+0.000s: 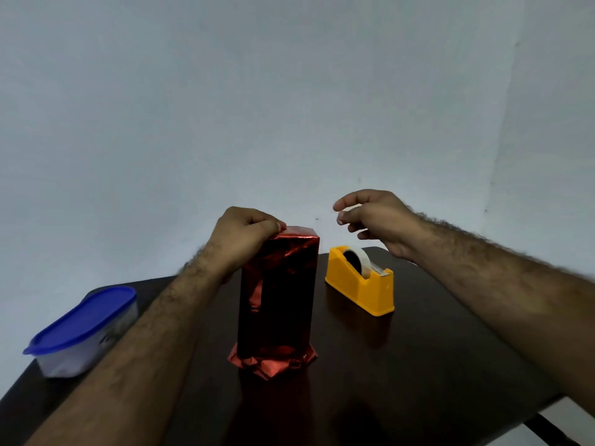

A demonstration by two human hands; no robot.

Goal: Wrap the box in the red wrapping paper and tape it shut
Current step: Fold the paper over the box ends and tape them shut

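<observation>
- Two bare forearms reach forward over the dark surface [418,365], one from each side.
- Between them, nearest the viewer, the shiny red wrapping paper [273,365] splays out crumpled at the foot of the box [277,294], which stands upright on end and is covered in the paper up to its top.
- Outside the left forearm, near the surface's left edge, lies a clear container with a blue lid [82,323].
- Below the right hand sits a yellow tape dispenser [362,284] holding a roll of clear tape, just beside the box.
- Left hand [244,236] grips the box's top far-left corner, thumb pressing the paper's fold.
- Right hand [373,217] hovers above the dispenser, fingers loosely curled; whether thumb and finger pinch a strip of tape, I cannot tell.
</observation>
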